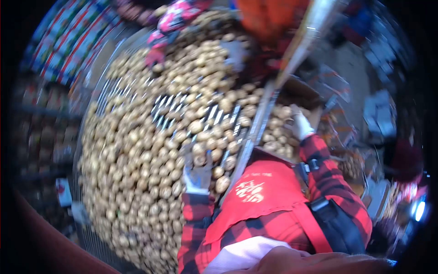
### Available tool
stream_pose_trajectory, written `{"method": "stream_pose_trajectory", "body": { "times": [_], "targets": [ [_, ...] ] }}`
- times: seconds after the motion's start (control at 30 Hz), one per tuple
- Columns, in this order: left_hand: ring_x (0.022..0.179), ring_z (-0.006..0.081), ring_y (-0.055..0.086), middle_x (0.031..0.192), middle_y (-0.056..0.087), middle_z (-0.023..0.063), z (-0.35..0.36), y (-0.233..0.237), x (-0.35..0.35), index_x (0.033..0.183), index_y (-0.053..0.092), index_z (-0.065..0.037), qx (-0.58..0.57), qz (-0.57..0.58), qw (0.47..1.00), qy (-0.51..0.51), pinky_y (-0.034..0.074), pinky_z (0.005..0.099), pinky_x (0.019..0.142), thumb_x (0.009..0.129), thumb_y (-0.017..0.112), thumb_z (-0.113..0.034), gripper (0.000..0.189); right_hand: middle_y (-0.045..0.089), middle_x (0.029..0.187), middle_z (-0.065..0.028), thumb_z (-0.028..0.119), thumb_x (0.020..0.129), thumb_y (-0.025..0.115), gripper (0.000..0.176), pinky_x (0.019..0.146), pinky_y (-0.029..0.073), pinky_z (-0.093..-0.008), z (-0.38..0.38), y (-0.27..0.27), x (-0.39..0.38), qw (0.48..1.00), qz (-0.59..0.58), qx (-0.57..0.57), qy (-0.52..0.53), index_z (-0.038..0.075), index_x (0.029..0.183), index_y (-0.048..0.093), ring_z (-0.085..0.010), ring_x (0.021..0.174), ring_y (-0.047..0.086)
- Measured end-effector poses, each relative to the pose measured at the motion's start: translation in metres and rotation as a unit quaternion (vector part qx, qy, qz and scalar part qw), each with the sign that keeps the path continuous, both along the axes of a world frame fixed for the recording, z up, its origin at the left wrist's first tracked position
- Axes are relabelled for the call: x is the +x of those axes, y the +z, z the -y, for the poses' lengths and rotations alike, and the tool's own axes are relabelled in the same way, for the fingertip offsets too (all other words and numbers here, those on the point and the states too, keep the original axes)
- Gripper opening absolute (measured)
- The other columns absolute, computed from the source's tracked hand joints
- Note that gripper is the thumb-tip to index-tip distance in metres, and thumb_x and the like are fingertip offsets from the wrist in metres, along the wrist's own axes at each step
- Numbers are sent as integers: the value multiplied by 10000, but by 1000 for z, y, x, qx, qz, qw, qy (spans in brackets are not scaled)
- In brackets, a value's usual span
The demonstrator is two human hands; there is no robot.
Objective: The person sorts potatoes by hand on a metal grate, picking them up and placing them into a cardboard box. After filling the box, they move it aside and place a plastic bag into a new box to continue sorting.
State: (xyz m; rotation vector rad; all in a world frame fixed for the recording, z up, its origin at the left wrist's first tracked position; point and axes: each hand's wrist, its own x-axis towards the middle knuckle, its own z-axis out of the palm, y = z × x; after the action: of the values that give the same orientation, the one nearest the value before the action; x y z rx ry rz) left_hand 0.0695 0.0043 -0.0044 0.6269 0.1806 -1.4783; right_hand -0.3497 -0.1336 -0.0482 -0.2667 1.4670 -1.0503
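Tan, round walnuts [137, 160] cover a large slatted metal table. My left hand [198, 177], in a glove with a greyish palm, lies among them near the table's edge. Its fingers are spread around a walnut [200, 160], though blur hides whether they grip it. Beyond the metal rail, my right hand [301, 123], in a white glove, reaches over a cardboard box [315, 116] holding more walnuts [277, 132]. Its fingers look apart, with nothing visible in them.
A metal rail [260, 118] runs along the table's edge between my hands. Across the table are a co-worker's pink sleeve and gloved hand [156, 55], and another person in orange [269, 18]. Stacked printed packages [68, 36] stand at far left. Plastic bags [337, 123] lie right.
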Motion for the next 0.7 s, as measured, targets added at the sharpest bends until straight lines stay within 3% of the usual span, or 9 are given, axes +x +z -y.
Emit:
{"method": "stream_pose_trajectory", "body": {
  "times": [0.07, 0.1, 0.17, 0.33, 0.4, 0.47, 0.53, 0.6, 0.7],
  "targets": [
    [1368, 256, 498, 1502, 500, 55, 2, 10, -13, 1496, 476, -184, -18, 109, 993, -39, 466, 478, 1113, 1045, 561, -252, 464, 632, 1301, -190, 347, 978, 675, 533, 1054, 474, -413, -15, -17, -2, 853, -490, -159, 85, 83, 1416, 526, -303, 1175, 609],
    [1361, 247, 503, 1503, 499, 55, 11, 27, -28, 1502, 468, -176, -13, 187, 980, -65, 470, 472, 1105, 1033, 583, -274, 494, 633, 1295, -165, 244, 960, 684, 555, 1008, 501, -366, -28, 84, 43, 884, -414, -90, 198, 50, 1448, 502, -269, 1182, 613],
    [1360, 230, 501, 1497, 500, 79, 18, 18, -44, 1510, 451, -119, -7, 338, 934, -114, 481, 449, 1086, 990, 648, -313, 589, 621, 1276, -121, 160, 928, 690, 476, 956, 531, -389, -40, 37, 65, 935, -6, -185, 301, 39, 1368, 552, -248, 1194, 614],
    [1410, 253, 451, 1548, 454, 137, 31, 31, -113, 1549, 389, -30, -129, 460, 836, -269, 369, 389, 1170, 995, 613, -181, 616, 608, 1284, -115, 110, 1013, 596, 314, 1097, 411, -412, -62, 25, 129, 679, -52, -592, 431, 48, 1320, 574, -302, 1246, 547],
    [1422, 261, 432, 1568, 437, 148, 25, 32, -117, 1551, 386, -17, -160, 542, 774, -286, 339, 398, 1190, 993, 598, -115, 604, 666, 1179, -85, 118, 1005, 618, 396, 937, 526, -335, -79, 14, 111, 853, 208, -281, 387, 64, 1388, 534, -233, 1084, 640],
    [1443, 341, 409, 1560, 415, 183, 30, 17, -98, 1554, 361, -44, -197, 701, 593, -343, 303, 448, 1215, 975, 578, -99, 621, 686, 1117, -65, 108, 996, 634, 439, 848, 562, -297, -97, 6, 73, 883, 430, -73, 174, 70, 1415, 511, -195, 1008, 666],
    [1442, 368, 401, 1549, 431, 201, 22, -10, -94, 1532, 409, -55, -244, 815, 414, -324, 309, 463, 1204, 948, 654, -187, 647, 686, 1124, -70, 75, 916, 722, 533, 890, 574, -330, -109, -4, 28, 921, 105, -290, 237, 70, 1407, 515, -195, 1024, 667],
    [1516, 448, 202, 1603, 336, 204, 8, -42, -91, 1573, 334, -93, -225, 821, 314, -420, 187, 561, 1227, 877, 678, -331, 812, 682, 1143, -63, 12, 819, 781, 658, 952, 560, -337, -105, 18, -18, 937, 334, -98, -33, 66, 1418, 514, -170, 1049, 661],
    [1534, 466, 119, 1629, 288, 199, 2, -43, -96, 1593, 279, -88, -218, 848, 205, -438, 116, 604, 1230, 855, 658, -407, 888, 676, 1099, -47, 44, 803, 818, 500, 915, 554, -316, -96, 4, -108, 909, -304, -266, 102, 54, 1239, 573, -137, 1010, 657]
  ]
}}
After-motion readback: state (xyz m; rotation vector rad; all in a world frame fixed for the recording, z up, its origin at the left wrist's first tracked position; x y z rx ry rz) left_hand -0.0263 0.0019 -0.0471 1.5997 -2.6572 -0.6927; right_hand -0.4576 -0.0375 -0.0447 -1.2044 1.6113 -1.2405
